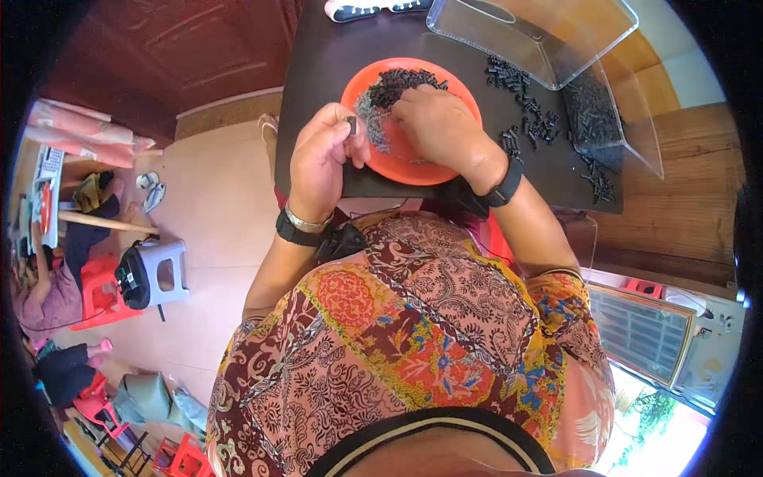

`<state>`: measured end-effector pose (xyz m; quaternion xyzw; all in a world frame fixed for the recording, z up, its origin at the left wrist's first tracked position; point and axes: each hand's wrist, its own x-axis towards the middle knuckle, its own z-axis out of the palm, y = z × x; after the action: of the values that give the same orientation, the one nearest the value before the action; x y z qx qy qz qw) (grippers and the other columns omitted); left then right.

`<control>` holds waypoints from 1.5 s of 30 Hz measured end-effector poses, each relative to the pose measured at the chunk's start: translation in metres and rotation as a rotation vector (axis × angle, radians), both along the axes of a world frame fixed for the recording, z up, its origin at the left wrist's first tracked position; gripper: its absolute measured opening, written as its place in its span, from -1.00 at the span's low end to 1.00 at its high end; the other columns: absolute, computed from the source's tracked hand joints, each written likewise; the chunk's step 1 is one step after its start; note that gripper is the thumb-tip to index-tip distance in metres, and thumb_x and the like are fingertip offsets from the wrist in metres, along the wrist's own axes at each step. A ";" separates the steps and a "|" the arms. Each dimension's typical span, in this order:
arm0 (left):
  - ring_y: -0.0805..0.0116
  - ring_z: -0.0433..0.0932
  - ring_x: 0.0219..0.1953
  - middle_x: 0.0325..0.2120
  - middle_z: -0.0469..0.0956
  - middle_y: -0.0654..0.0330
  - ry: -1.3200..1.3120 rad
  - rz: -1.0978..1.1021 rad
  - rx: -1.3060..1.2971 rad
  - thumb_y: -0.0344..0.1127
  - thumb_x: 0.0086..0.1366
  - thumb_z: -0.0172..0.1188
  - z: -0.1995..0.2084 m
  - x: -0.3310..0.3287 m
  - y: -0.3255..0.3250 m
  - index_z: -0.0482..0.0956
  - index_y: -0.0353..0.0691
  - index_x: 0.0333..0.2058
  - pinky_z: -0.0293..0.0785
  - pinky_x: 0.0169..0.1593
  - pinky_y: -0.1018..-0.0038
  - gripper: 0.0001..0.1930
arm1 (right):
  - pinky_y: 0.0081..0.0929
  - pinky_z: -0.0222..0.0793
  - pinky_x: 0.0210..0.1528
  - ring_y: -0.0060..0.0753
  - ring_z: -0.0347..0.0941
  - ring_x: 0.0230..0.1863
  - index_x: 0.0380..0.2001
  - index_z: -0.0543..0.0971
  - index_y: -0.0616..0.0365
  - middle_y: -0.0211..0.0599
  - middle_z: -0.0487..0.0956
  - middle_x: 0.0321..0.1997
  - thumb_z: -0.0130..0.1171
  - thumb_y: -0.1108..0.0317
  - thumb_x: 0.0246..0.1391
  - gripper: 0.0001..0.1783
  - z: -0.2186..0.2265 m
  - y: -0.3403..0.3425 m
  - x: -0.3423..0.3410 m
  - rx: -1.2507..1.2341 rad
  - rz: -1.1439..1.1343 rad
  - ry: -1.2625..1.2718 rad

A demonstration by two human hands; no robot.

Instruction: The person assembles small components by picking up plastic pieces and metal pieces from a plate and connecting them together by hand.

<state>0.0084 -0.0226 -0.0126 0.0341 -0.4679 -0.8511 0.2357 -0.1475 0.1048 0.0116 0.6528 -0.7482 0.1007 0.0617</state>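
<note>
My left hand [319, 155] is closed at the near left edge of an orange plate [470, 102], with a small black cylindrical piece [352, 125] pinched between thumb and fingers. Over the middle of that plate is my right hand [441, 131], its fingers curled down and pressed together. Whatever those fingertips hold, if anything, is hidden by the hand. Inside the plate, a heap of short black pieces [407, 79] lies along the far side. Beside it, toward the left, small silvery metal parts [377, 135] are spread.
The plate stands on a dark table [318, 67]. Loose black pieces [540, 127] lie to its right, beside clear plastic bins [548, 67], one holding more black pieces [596, 119]. At the left are a grey stool [167, 270] with a black bag, slippers [151, 191], and another person [52, 294].
</note>
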 end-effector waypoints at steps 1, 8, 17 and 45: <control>0.47 0.39 -0.52 -0.55 0.39 0.25 0.003 0.001 0.000 -0.26 0.24 -0.07 0.001 -0.002 -0.001 0.37 -0.22 -0.45 0.27 -0.42 0.58 -0.83 | -0.28 0.42 -0.16 -0.17 0.48 -0.21 -0.41 0.59 0.12 -0.25 0.55 -0.34 0.13 0.35 -0.07 -0.86 -0.001 0.001 -0.002 -0.041 -0.042 -0.053; 0.45 0.38 -0.49 -0.50 0.36 0.25 -0.109 -0.060 -0.095 -0.21 0.27 -0.05 0.012 -0.013 -0.002 0.36 -0.23 -0.37 0.25 -0.39 0.57 -0.80 | -0.20 0.40 -0.19 -0.02 0.50 -0.24 -0.32 0.55 0.16 -0.12 0.57 -0.33 0.06 0.36 0.04 -0.84 0.022 0.017 -0.007 -0.178 -0.198 -0.487; 0.51 0.42 -0.47 -0.49 0.40 0.30 -0.193 -0.157 -0.271 -0.18 0.29 -0.02 0.011 -0.030 0.001 0.40 -0.21 -0.36 0.29 -0.39 0.60 -0.79 | -0.27 0.42 -0.22 -0.01 0.52 -0.29 -0.32 0.53 0.19 -0.09 0.57 -0.38 0.09 0.37 0.07 -0.86 0.025 0.026 -0.011 -0.331 -0.195 -0.659; 0.51 0.44 -0.42 -0.38 0.45 0.23 -0.233 -0.305 -0.258 -0.20 0.30 0.05 0.018 -0.026 0.009 0.45 -0.39 -0.19 0.37 -0.32 0.60 -0.69 | -0.30 0.43 -0.33 -0.22 0.51 -0.35 -0.34 0.57 0.05 -0.33 0.52 -0.43 0.29 0.36 -0.13 -0.79 0.026 0.036 0.022 -0.637 0.026 -0.628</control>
<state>-0.0172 -0.0139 0.0056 0.0304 -0.5968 -0.8002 0.0509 -0.1255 0.1410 0.0381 0.5486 -0.6540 0.5201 0.0280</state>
